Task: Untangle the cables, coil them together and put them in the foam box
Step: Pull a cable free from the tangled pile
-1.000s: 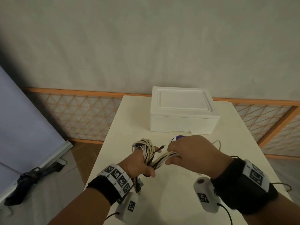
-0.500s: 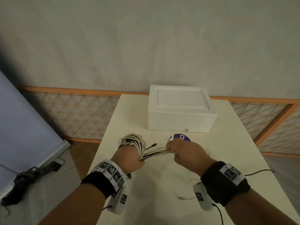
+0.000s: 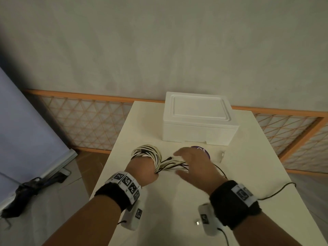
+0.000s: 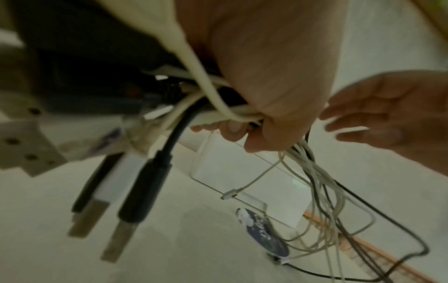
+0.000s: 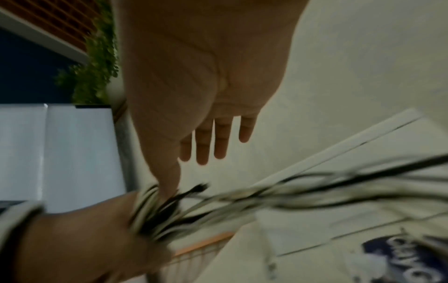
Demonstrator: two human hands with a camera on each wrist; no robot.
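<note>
The left hand (image 3: 142, 167) clamps the coil (image 3: 147, 153) above the table (image 3: 159, 201); loose cable tails (image 3: 175, 165) run rightward under the right hand (image 3: 195, 164), whose fingers (image 3: 179, 153) are spread, nearest them.

Cables (image 5: 242, 199) blurred; purple disc (image 3: 204, 150) partly hidden

A purple round sticker (image 3: 201, 150) lies on the white table (image 3: 248, 174).

Right hand (image 3: 193, 162) released cables (image 3: 170, 164), fingers now spread.
</note>
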